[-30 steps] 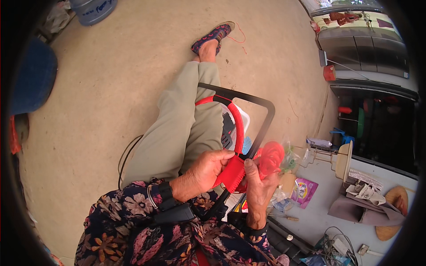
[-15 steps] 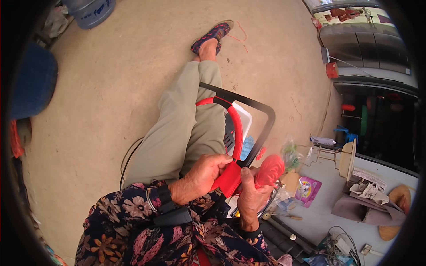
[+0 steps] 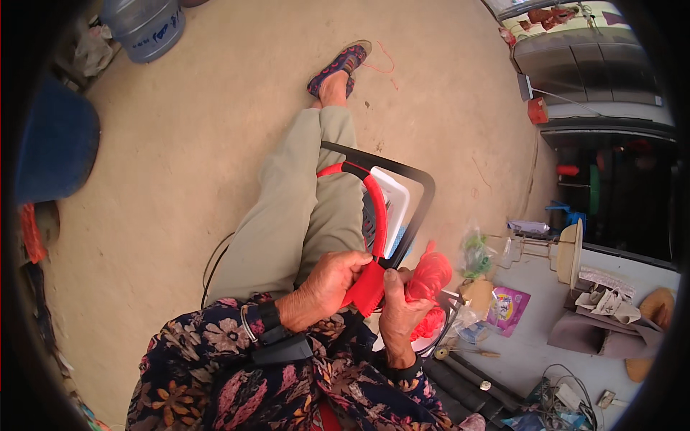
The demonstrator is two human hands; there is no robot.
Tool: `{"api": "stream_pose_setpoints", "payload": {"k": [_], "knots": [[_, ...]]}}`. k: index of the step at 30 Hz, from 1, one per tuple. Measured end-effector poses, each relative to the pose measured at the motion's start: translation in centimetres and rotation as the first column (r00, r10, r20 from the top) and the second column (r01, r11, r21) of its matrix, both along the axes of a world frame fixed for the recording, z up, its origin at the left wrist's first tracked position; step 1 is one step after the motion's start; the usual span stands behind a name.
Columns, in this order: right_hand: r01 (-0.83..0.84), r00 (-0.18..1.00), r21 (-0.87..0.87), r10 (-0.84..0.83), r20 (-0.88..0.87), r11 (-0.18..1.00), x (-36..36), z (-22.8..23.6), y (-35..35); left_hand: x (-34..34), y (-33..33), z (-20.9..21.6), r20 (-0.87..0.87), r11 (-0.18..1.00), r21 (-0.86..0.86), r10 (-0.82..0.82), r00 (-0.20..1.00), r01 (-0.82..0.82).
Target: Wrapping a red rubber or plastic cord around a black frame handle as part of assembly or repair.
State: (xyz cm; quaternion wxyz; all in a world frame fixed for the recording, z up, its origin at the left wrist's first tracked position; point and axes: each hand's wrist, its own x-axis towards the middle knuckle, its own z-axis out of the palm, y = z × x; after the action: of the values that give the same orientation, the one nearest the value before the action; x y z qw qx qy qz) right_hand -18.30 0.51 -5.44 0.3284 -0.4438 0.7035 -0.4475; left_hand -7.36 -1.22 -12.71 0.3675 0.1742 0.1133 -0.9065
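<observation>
In my lap, between my two hands, is a red woven piece [image 3: 367, 287] joined to a curved band [image 3: 378, 205] wrapped in red with black stretches. My left hand [image 3: 325, 281] pinches the joint of band and woven piece between thumb and fingers. On the other side of it, my right hand [image 3: 399, 316] is closed around a bundle of red cord [image 3: 430, 276], its thumb pointing up beside the woven piece. A black frame [image 3: 410, 171] with a rounded corner stands beyond the band, over my legs.
A white tray [image 3: 397, 194] shows behind the band. At right a grey tabletop [image 3: 525, 366] carries a purple packet [image 3: 507, 310], plastic bags, cables and a grey cloth [image 3: 586, 334]. A blue barrel [image 3: 57, 140] and a water jug [image 3: 147, 29] stand on the floor at left.
My right hand and the red cord bundle have tilted and shifted slightly; more red cord now shows below the hand. My left hand keeps its pinch. The whole view has shifted a little.
</observation>
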Motion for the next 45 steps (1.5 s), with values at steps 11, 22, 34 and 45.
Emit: {"api": "stream_pose_setpoints", "payload": {"k": [11,22,34,45], "knots": [[-0.371,0.759,0.19,0.179,0.626,0.909,-2.6,-0.4,-0.7,1.7,-1.7,1.4,0.059,0.998,-0.053,-0.011,0.998,0.015],[-0.416,0.751,0.184,0.222,0.622,0.89,-4.2,-0.9,-1.3,2.2,-2.1,1.3,0.152,0.973,-0.231,0.009,0.988,0.026],[-0.41,0.696,0.11,0.233,0.679,0.905,-2.7,-1.3,-0.7,2.4,-2.3,0.0,0.239,0.954,-0.294,0.022,0.971,0.051],[-0.48,0.628,-0.007,0.35,0.695,0.877,-3.6,-1.6,-2.0,3.1,-2.6,0.5,0.224,0.915,-0.393,0.002,0.975,0.088]]}}
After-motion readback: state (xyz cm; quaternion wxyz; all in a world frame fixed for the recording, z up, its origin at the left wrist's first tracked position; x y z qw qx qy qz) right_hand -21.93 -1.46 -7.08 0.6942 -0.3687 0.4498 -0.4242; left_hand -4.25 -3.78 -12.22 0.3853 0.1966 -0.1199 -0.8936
